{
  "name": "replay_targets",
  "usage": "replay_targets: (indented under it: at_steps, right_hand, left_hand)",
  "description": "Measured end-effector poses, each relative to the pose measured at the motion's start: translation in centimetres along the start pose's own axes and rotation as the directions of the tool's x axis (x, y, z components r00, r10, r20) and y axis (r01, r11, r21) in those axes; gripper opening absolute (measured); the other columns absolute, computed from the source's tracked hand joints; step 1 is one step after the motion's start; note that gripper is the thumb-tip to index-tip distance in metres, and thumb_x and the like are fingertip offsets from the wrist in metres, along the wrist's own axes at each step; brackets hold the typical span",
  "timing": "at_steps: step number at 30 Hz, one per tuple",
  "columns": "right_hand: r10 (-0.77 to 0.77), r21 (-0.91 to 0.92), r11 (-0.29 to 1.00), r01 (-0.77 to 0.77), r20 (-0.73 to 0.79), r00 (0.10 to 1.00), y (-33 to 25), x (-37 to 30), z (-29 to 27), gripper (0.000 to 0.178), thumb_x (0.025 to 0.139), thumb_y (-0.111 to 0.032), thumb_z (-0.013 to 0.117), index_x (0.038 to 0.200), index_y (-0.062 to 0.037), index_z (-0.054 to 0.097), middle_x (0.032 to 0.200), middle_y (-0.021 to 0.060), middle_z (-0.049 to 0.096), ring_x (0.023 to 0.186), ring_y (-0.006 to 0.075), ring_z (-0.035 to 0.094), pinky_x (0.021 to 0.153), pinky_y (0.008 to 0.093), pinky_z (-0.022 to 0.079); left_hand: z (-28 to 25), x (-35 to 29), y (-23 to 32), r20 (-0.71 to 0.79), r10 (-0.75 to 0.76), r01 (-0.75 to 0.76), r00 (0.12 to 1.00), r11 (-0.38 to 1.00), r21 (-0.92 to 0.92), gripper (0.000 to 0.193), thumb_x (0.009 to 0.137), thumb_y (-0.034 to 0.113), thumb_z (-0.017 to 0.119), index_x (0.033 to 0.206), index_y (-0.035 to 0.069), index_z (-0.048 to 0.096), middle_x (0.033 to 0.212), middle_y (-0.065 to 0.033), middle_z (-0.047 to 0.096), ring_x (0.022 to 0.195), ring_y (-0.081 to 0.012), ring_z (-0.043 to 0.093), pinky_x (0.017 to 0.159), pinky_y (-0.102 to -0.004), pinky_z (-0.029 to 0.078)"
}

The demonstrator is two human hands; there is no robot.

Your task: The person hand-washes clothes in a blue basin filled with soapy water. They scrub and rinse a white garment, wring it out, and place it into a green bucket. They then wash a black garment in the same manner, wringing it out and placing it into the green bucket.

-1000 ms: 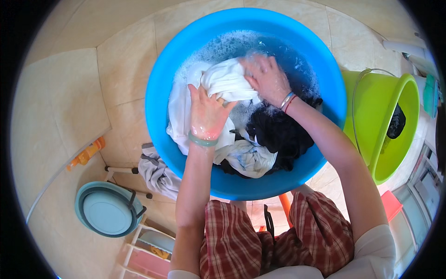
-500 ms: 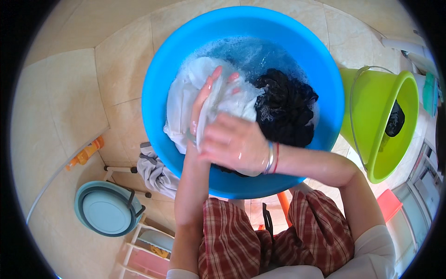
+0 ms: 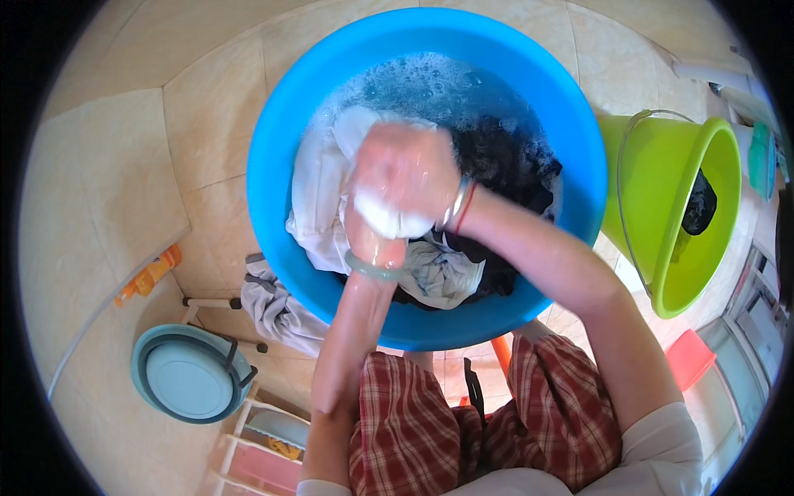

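Fingers [image 3: 374, 155] of the right hand [image 3: 409, 165] clench white cloth [image 3: 390, 218]; left hand [image 3: 374, 243] below, fingers hidden, cannot tell

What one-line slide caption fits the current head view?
Right hand over left hand, white cloth at both, above a blue basin of sudsy water and black and white laundry.

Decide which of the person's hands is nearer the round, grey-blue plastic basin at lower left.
Left. The left hand, partly hidden, is up and to the right of the basin in the picture; the right hand is farther, higher and slightly further right.
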State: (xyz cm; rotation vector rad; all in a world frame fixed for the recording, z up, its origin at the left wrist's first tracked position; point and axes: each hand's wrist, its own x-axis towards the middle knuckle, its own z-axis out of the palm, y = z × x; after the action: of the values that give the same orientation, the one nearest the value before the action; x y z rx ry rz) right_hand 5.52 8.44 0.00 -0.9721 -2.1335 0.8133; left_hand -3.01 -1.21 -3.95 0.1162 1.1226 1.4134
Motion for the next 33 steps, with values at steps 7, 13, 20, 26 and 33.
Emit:
replay_targets:
  at_steps: [7,13,20,26,33]
  right_hand:
    - [0.42,-0.28,0.85,-0.447,-0.152,0.895,11.4,-1.4,-3.2,0.022,0.094,-0.03,0.057,0.104,-0.0116,0.064,0.101,0.0169,0.063,0.092,0.0357,0.062,0.077,0.0437,0.054]
    - [0.372,-0.531,0.828,-0.18,0.279,0.885,9.9,-2.5,-3.1,0.031,0.095,-0.031,0.056,0.121,-0.0154,0.064,0.116,0.0159,0.063,0.106,0.0352,0.061,0.088,0.0467,0.051]
    - [0.09,-0.327,0.941,-0.082,0.01,0.996,7.3,-1.2,-2.2,0.014,0.088,-0.026,0.065,0.095,-0.0153,0.071,0.099,0.0075,0.066,0.093,0.0297,0.065,0.076,0.0392,0.055]
    - [-0.233,0.056,0.972,0.228,0.128,0.964,-6.3,-3.7,-2.4,0.013,0.068,-0.018,0.072,0.078,-0.0166,0.063,0.089,0.0004,0.055,0.081,0.0184,0.058,0.061,0.0309,0.051]
    - [-0.348,0.038,0.937,0.348,0.009,0.937,-7.8,-2.2,-0.5,0.022,0.064,-0.026,0.075,0.067,-0.0155,0.055,0.077,-0.0007,0.047,0.07,0.014,0.052,0.045,0.0247,0.041]
  left_hand:
    - [3.5,1.9,3.9,0.126,-0.225,0.252,0.966,0.931,-0.263,0.06,0.102,0.052,0.04,0.146,0.013,0.037,0.15,-0.0143,0.037,0.139,-0.0282,0.035,0.114,-0.0517,0.03]
    - [1.9,3.1,3.4,0.14,-0.342,0.369,0.929,0.853,-0.368,0.069,0.098,0.064,0.037,0.155,0.028,0.023,0.162,-0.0134,0.01,0.148,-0.0349,0.015,0.114,-0.0657,0.017]
    - [3.3,3.7,2.8,0.18,-0.378,0.415,0.908,0.871,-0.262,0.069,0.1,0.058,0.04,0.155,0.02,0.024,0.156,-0.014,0.028,0.143,-0.0332,0.029,0.117,-0.0559,0.021]
    - [4.1,1.8,5.7,0.261,-0.361,0.436,0.895,0.831,-0.345,0.043,0.104,0.037,0.045,0.143,0.018,0.041,0.136,-0.0138,0.05,0.114,-0.0253,0.057,0.095,-0.0469,0.05]
    - [1.3,2.9,4.0,0.403,-0.316,0.491,0.859,0.733,-0.471,0.036,0.103,0.031,0.05,0.134,0.014,0.047,0.119,-0.0085,0.055,0.103,-0.0185,0.058,0.09,-0.0397,0.051]
